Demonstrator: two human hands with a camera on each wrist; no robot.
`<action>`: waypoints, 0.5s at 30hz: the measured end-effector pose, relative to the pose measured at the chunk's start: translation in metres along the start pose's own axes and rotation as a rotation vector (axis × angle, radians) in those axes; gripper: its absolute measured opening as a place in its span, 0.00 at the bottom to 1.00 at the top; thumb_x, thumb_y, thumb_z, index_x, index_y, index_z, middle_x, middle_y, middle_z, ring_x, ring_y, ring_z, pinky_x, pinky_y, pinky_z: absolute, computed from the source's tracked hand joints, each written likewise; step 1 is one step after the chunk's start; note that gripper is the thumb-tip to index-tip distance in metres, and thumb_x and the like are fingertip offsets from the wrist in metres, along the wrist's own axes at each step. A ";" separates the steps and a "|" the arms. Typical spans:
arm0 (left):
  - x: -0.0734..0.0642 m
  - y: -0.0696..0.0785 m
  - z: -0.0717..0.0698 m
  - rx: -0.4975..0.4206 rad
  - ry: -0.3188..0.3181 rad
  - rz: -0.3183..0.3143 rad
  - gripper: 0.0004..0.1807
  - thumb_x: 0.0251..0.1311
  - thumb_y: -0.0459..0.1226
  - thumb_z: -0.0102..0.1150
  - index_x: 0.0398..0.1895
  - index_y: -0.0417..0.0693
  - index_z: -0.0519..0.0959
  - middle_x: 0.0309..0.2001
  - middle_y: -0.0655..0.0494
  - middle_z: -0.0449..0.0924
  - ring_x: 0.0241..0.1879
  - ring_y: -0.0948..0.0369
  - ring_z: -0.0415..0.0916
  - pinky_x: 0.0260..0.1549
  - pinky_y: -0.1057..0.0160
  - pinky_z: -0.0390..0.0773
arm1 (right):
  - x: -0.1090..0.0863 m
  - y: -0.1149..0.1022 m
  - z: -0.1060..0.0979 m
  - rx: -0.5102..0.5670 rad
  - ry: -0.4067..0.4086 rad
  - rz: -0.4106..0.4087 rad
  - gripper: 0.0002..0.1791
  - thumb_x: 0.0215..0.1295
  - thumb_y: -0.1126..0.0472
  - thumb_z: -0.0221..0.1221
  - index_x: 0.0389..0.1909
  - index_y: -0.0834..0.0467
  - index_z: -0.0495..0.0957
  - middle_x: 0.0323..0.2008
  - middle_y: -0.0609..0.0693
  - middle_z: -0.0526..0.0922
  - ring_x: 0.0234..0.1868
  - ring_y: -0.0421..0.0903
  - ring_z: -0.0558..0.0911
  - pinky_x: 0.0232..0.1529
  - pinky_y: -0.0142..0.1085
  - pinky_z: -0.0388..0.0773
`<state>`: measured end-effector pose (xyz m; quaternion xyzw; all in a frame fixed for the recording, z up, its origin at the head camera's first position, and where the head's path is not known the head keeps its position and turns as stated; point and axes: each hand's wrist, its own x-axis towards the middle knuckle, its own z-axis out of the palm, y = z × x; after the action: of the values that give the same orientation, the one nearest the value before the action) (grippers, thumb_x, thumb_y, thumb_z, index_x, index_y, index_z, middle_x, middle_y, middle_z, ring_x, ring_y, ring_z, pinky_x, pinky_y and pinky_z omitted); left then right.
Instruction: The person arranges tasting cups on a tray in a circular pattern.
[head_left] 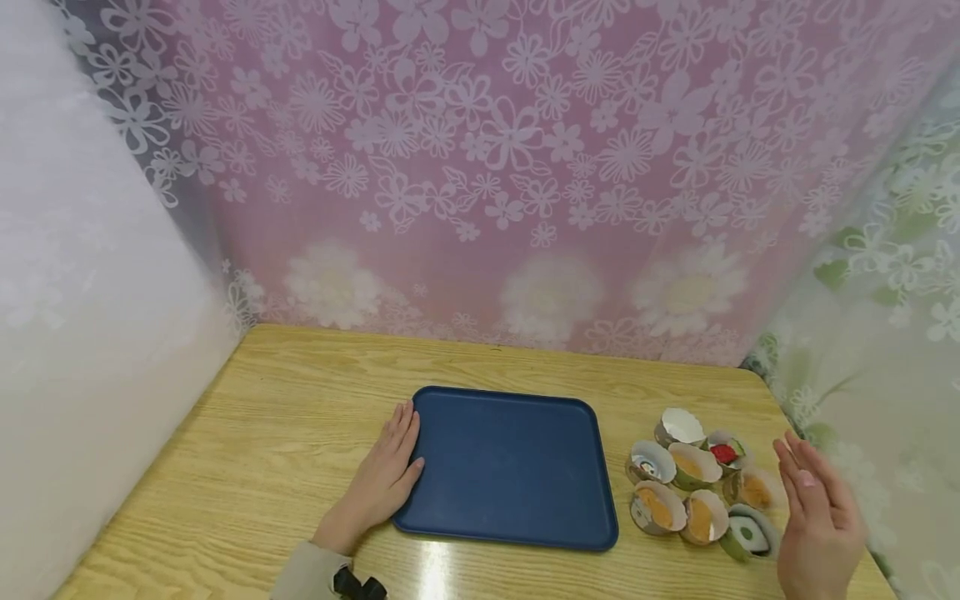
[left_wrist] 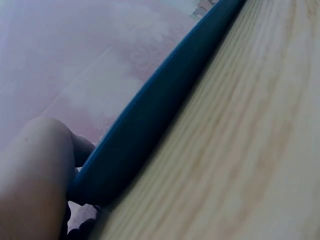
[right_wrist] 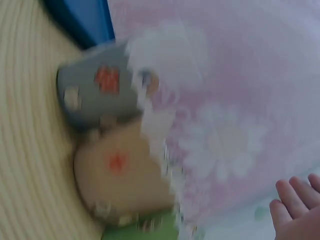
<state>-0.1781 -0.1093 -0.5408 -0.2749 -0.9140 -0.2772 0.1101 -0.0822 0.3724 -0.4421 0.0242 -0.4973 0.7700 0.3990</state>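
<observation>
Head view: left hand [head_left: 384, 477], fingers straight, touches the tray [head_left: 510, 471] at its 9 o'clock; cups [head_left: 692, 481] at 3, right hand [head_left: 821, 521] outstretched past them. Light pressure probably steadies that tray best.

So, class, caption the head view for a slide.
Left hand touching a blue tray, right hand beside a cluster of scalloped cups.

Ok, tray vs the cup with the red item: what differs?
The tray is far larger than the cup. The tray is shallow and rectangular; the cup deeper and round. The tray is bare, left hand against its edge; the cup holds the red item. Both rest on the table.
</observation>
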 end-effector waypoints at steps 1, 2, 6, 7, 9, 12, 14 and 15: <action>0.000 0.000 -0.001 0.001 -0.011 -0.004 0.35 0.74 0.37 0.47 0.76 0.28 0.50 0.78 0.37 0.41 0.77 0.42 0.38 0.74 0.47 0.45 | 0.002 0.001 -0.007 -0.003 0.003 0.023 0.22 0.73 0.76 0.48 0.64 0.82 0.62 0.62 0.67 0.75 0.61 0.52 0.78 0.61 0.32 0.74; 0.000 0.000 -0.002 0.004 -0.017 -0.008 0.35 0.75 0.38 0.47 0.76 0.28 0.49 0.78 0.37 0.40 0.77 0.42 0.38 0.74 0.47 0.45 | 0.004 0.002 -0.015 -0.016 -0.005 0.046 0.23 0.73 0.76 0.47 0.66 0.80 0.62 0.64 0.65 0.74 0.63 0.50 0.76 0.63 0.31 0.72; 0.000 0.001 -0.002 0.010 -0.023 -0.021 0.35 0.76 0.40 0.46 0.76 0.28 0.49 0.78 0.37 0.39 0.77 0.44 0.37 0.74 0.47 0.45 | 0.014 0.008 -0.048 0.168 -0.138 0.191 0.24 0.77 0.74 0.38 0.71 0.69 0.62 0.68 0.55 0.71 0.68 0.43 0.70 0.69 0.25 0.59; 0.000 0.001 -0.002 0.011 -0.024 -0.022 0.35 0.76 0.40 0.46 0.76 0.29 0.49 0.78 0.38 0.39 0.77 0.44 0.37 0.74 0.47 0.46 | 0.016 0.010 -0.056 0.255 -0.177 0.231 0.25 0.78 0.73 0.35 0.72 0.66 0.62 0.68 0.54 0.71 0.68 0.42 0.70 0.70 0.24 0.56; -0.001 0.001 -0.001 0.009 -0.022 -0.024 0.35 0.76 0.41 0.46 0.76 0.29 0.50 0.78 0.38 0.39 0.77 0.44 0.37 0.73 0.46 0.46 | 0.020 0.015 -0.073 0.359 -0.251 0.297 0.27 0.78 0.72 0.29 0.72 0.61 0.64 0.67 0.50 0.72 0.67 0.39 0.71 0.72 0.22 0.45; -0.001 0.001 -0.001 0.010 -0.024 -0.025 0.34 0.76 0.41 0.45 0.76 0.29 0.50 0.78 0.38 0.39 0.77 0.45 0.37 0.73 0.45 0.47 | 0.025 0.021 -0.091 0.448 -0.301 0.358 0.28 0.78 0.70 0.26 0.69 0.59 0.67 0.66 0.51 0.74 0.65 0.40 0.73 0.69 0.20 0.26; -0.001 0.001 -0.001 0.008 -0.024 -0.029 0.34 0.76 0.40 0.45 0.76 0.30 0.50 0.78 0.39 0.39 0.77 0.45 0.37 0.73 0.46 0.48 | 0.029 0.025 -0.101 0.430 -0.340 0.400 0.28 0.78 0.69 0.25 0.68 0.57 0.68 0.66 0.50 0.74 0.65 0.40 0.73 0.68 0.19 0.28; -0.001 0.001 -0.001 0.010 -0.024 -0.030 0.34 0.76 0.40 0.45 0.76 0.30 0.50 0.78 0.39 0.39 0.77 0.45 0.38 0.73 0.46 0.48 | 0.030 0.026 -0.105 0.422 -0.368 0.425 0.29 0.79 0.69 0.24 0.68 0.56 0.68 0.66 0.50 0.74 0.65 0.40 0.73 0.68 0.18 0.31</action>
<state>-0.1764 -0.1092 -0.5398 -0.2639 -0.9207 -0.2709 0.0961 -0.0817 0.4671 -0.5018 0.1405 -0.3844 0.9045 0.1199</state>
